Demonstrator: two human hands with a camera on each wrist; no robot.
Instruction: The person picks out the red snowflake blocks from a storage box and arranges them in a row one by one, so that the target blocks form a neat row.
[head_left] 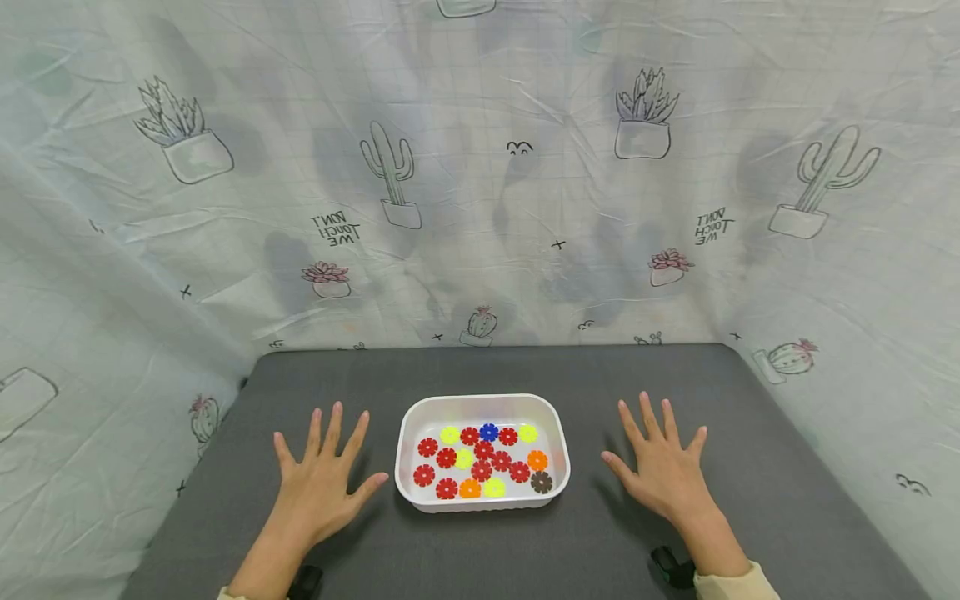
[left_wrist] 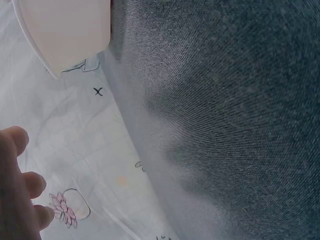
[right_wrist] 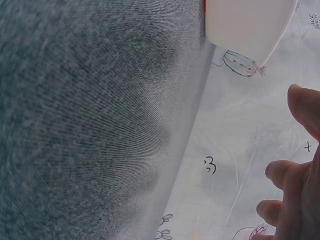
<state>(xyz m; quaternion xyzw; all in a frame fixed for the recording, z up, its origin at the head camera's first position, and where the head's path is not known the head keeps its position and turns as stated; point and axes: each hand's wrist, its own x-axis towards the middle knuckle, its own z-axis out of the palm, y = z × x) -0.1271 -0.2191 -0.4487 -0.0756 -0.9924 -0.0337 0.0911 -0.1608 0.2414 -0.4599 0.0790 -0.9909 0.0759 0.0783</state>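
Observation:
A white rectangular tray (head_left: 480,504) stands mid-table, holding flat notched plastic discs. Several are red (head_left: 446,488) and several yellow (head_left: 495,487); two are orange (head_left: 537,460), one blue (head_left: 488,432), one dark brown (head_left: 541,482). To the tray's left, my left hand (head_left: 321,492) is spread palm down, its thumb tip close to the tray but apart. My right hand (head_left: 666,475) spreads its fingers to the right of the tray, farther from it. Both hands hold nothing. Each wrist view shows the tray's outer wall (left_wrist: 75,30) (right_wrist: 245,25) and some fingertips (left_wrist: 34,185) (right_wrist: 280,172).
The dark grey tabletop (head_left: 480,558) has rounded far corners. A white sheet (head_left: 480,275) printed with cacti and potted plants hangs behind it and along both sides. Dark wrist devices (head_left: 671,568) and pale sleeves (head_left: 738,583) show at the lower edge.

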